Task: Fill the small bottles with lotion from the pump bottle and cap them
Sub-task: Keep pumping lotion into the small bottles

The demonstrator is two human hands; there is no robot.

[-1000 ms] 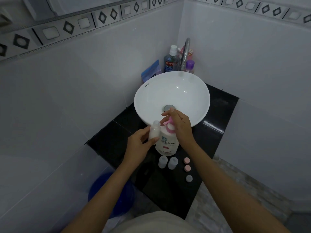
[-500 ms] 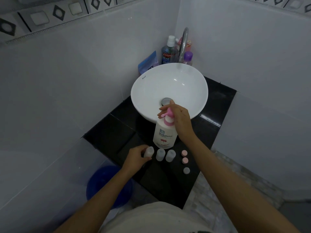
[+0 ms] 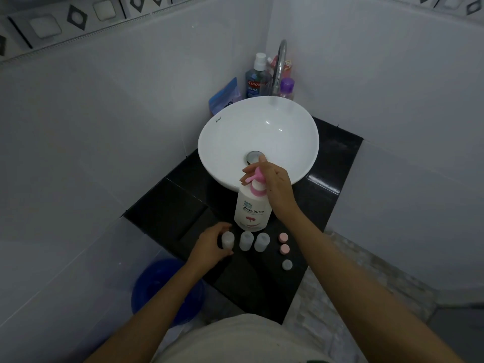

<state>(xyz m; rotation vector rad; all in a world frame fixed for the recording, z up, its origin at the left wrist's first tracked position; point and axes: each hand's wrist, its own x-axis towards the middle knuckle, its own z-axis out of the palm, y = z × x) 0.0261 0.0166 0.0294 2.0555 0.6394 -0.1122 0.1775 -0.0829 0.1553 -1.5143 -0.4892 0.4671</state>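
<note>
On the black counter [image 3: 332,163], right in front of the white basin [image 3: 222,142], stands your pump bottle [image 3: 252,210], upright, white body with a pink pump head on top. Your right hand [image 3: 275,184] sits over that pump, fingers curled loosely around and above the pink nozzle, thumb side toward the basin; whether you are pressing down, I cannot tell. Just below the big bottle, three small bottles line up in a row, all uncapped. The leftmost small bottle [image 3: 227,239] is in your left hand [image 3: 210,244], fingers closed around its side while it stands on the counter. Beside it, the middle small bottle [image 3: 246,241] and the right small bottle [image 3: 262,241] stand free, close together and untouched. Off to the right of the row, three loose caps lie in a short line running toward you: a pink cap [image 3: 283,237], a second pink cap [image 3: 284,249], and a grey cap [image 3: 287,264] nearest you. Further out, behind the basin, the curved tap [image 3: 279,61] arches over the bowl, with a blue mouthwash bottle [image 3: 253,79] to its left, a purple-capped bottle [image 3: 287,87] to its right, and a blue pouch [image 3: 225,95] leaning against the wall. Down on the floor to your left, a blue bucket [image 3: 157,286] shows beneath the counter edge.
</note>
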